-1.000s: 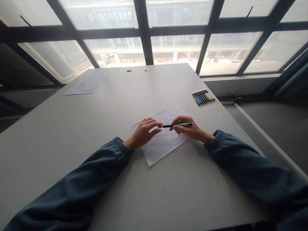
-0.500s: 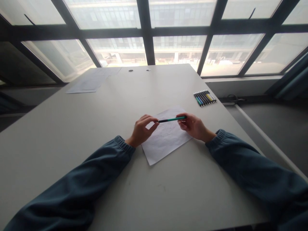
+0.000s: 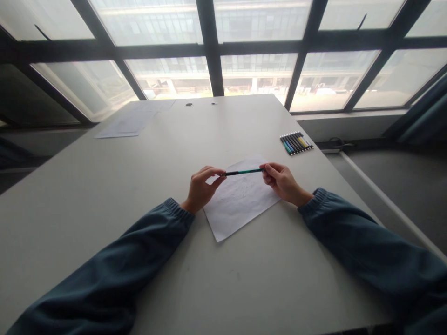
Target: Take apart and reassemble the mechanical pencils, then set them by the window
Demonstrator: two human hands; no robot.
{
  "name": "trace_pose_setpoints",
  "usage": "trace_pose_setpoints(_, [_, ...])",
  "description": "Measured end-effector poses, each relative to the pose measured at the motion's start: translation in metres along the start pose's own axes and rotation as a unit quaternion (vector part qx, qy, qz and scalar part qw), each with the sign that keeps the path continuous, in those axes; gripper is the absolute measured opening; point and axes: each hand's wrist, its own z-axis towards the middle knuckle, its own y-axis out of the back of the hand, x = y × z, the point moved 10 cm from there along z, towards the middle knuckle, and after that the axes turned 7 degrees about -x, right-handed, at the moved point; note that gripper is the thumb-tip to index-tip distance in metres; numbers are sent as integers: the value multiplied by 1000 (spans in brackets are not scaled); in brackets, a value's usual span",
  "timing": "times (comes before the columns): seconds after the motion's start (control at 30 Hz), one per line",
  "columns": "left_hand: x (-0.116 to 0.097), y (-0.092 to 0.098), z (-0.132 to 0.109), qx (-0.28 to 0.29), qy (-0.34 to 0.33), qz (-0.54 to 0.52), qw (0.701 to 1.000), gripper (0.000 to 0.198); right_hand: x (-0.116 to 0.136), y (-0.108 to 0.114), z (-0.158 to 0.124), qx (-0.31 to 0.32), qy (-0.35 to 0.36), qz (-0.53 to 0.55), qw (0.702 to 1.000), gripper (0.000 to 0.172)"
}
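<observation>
From the head view, I see the pen (image 3: 241, 172) held level at the middle of the frame, just above the sheet of paper (image 3: 240, 209). The left hand (image 3: 201, 188) pinches its dark end and the right hand (image 3: 282, 182) pinches its green end. Both hands are closed on it, a pen's length apart. Since the barrel is slim and looks smooth, and is gripped only at its ends, I judge the hold goes best with light, even pressure from the fingertips. Any pull or twist should run straight along the pen rather than bending it. I'd also keep it low over the sheet, so that a slip lands on paper. The pen is a thin round rod, plastic by its look, green along most of its length and black toward the left. The paper is thin and white and lies flat, askew to the table (image 3: 104, 195), which is pale grey, matte and smooth. There are faint marks on the sheet that I cannot read. The sleeves are soft dark blue cloth, gathered at the cuffs. Right of centre, near the table's right edge, a row of markers (image 3: 296, 142) lies side by side, with dark bodies and blue and yellow among them. More loose sheets (image 3: 129, 122) lie at the upper left. Dark window bars (image 3: 209, 46) cross the top of the frame.
</observation>
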Motion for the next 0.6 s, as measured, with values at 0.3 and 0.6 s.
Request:
trace_pose_setpoints(0.3, [16, 5, 2, -28, 41, 0, 999, 10, 18, 6, -1, -51, 180, -223, 957, 25])
trace_pose_setpoints(0.6, [28, 7, 1, -41, 76, -13, 996, 11, 38, -5, -16, -52, 311, -425, 849, 13])
